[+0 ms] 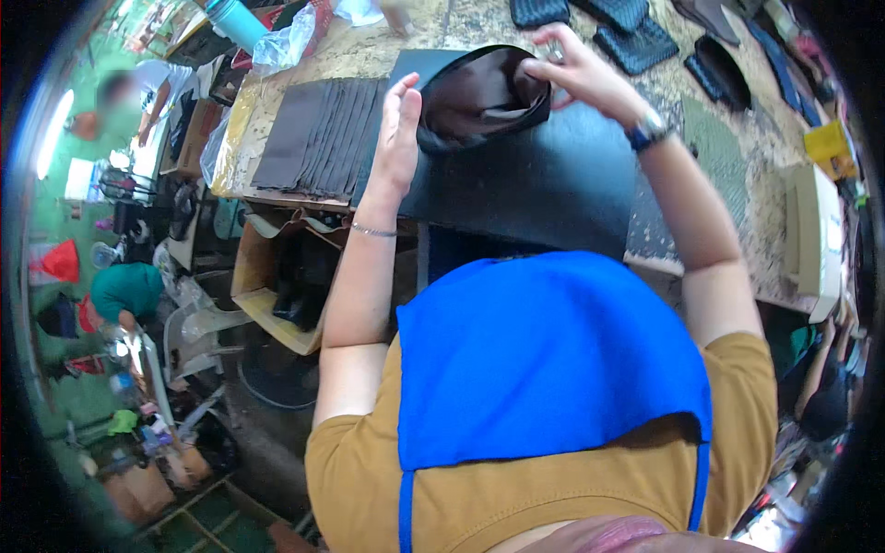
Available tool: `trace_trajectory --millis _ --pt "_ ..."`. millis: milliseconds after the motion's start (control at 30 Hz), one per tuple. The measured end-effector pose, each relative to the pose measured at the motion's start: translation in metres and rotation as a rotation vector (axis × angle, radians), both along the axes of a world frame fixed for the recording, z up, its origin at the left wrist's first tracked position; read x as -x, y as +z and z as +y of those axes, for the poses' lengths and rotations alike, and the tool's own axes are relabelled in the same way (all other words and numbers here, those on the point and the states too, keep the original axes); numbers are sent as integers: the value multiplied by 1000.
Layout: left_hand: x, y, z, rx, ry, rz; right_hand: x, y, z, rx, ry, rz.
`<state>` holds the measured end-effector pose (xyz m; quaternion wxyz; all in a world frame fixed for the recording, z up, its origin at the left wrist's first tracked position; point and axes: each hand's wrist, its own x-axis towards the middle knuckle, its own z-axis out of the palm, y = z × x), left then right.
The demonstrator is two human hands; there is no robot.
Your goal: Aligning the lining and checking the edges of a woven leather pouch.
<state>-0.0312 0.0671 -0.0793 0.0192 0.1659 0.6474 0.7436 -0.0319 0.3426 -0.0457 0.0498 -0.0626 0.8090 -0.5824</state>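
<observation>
A dark pouch (484,97) with a black rim stands on the black work mat (553,189), its mouth spread and its brown lining showing. My left hand (398,138) is upright at the pouch's left side, fingers stretched out and held flat. Whether its palm presses on the pouch I cannot tell. At the right rim my right hand (583,76) pinches the pouch's edge, the thumb at the lining. A watch is on the right wrist and a thin bracelet on the left.
Dark brown flat sheets (318,138) lie overlapping left of the mat. Black woven pieces (636,44) lie at the far right. A beige box-like object (809,230) stands at the right edge. An open carton (263,290) sits below the table. Another person (157,92) is at far left.
</observation>
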Motion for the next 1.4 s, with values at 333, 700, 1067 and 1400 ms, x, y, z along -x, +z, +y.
trace_trajectory --millis 333,700,1067,1400 --pt "-11 -13 7 142 -218 -69 -146 0 -50 55 186 -132" --pt "-30 -1 17 212 -201 70 -60 18 -59 -503 20 592" --pt "-67 36 17 888 225 730 -67 2 -51 -330 123 369" --pt "-73 33 18 985 224 606 -63 -15 -41 -188 -37 598"
